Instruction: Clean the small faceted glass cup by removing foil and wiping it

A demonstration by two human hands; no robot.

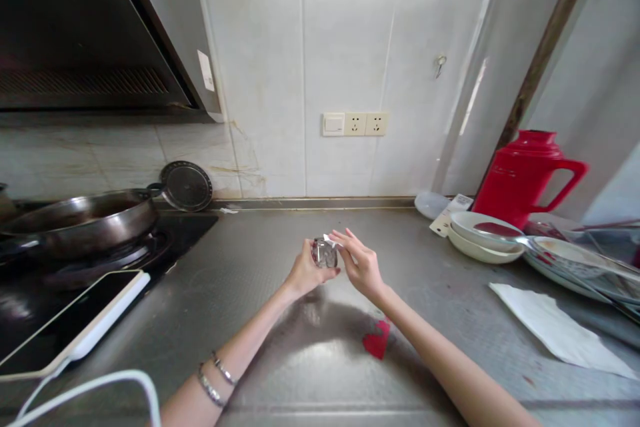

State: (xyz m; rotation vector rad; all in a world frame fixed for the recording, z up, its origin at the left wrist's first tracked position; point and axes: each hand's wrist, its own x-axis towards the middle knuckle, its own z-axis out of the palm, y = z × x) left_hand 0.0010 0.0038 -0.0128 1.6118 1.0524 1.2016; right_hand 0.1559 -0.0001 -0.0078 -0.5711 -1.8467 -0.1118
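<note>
My left hand (305, 272) is wrapped round a small clear glass container (325, 253), held above the steel counter. Its exact kind is hard to make out. Close against its upper right side is my right hand (361, 265), the fingers drawn together on a small white scrap (330, 239) that looks like paper or tissue. The scrap touches the container's rim. On the counter below my right forearm lies a torn-edged red piece (377, 339), flat like paper. Two bracelets (211, 384) circle my left wrist area.
To the left, a steel pan (95, 220) sits on the black stove, near a phone on a white stand (75, 327) with a cable. At right are stacked bowls (483, 253), a red thermos jug (520, 177) and a white tissue (560, 330). A tiled wall stands behind.
</note>
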